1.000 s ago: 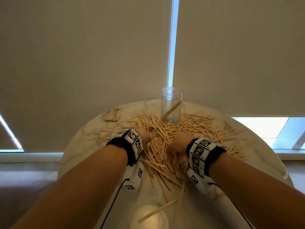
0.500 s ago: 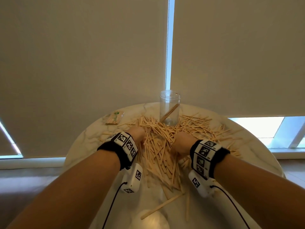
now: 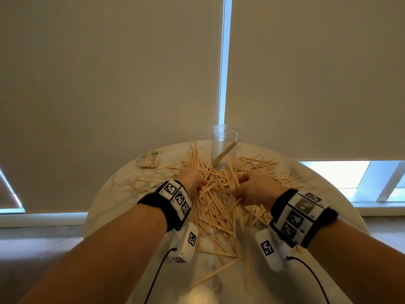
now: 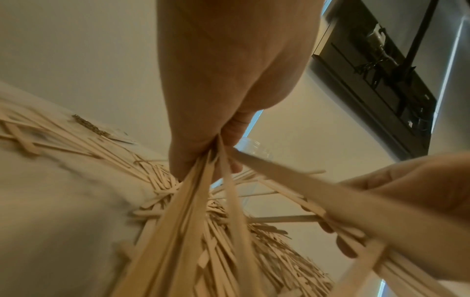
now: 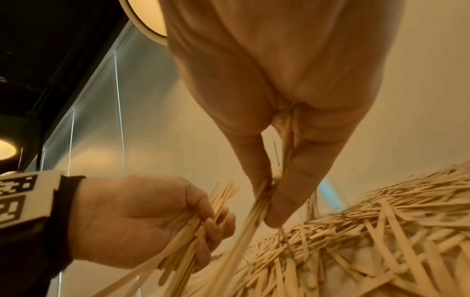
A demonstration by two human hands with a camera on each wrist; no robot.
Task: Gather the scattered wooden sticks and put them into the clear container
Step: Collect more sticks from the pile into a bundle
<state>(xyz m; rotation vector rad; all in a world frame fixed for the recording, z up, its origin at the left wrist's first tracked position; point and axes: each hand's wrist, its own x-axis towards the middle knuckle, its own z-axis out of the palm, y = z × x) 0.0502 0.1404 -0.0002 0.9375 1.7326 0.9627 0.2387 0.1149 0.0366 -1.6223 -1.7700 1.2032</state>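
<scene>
Thin wooden sticks (image 3: 215,207) lie in a loose heap across the round marble table (image 3: 114,194). Behind the heap stands the clear container (image 3: 224,148), upright and open, with one stick leaning inside it. My left hand (image 3: 191,179) grips a bundle of sticks (image 4: 193,201) that sticks up past it toward the container. My right hand (image 3: 252,187) pinches another bunch of sticks (image 5: 257,211) between thumb and fingers, just right of the left hand. Both hands hover low over the middle of the heap.
A small clear packet of sticks (image 3: 152,159) lies at the table's back left. Roller blinds hang close behind the table. A few stray sticks (image 3: 215,274) lie near the front edge, between my forearms.
Both hands have closed on bunches of sticks and lifted them slightly out of the heap. The left bundle now stands up beside the container.
</scene>
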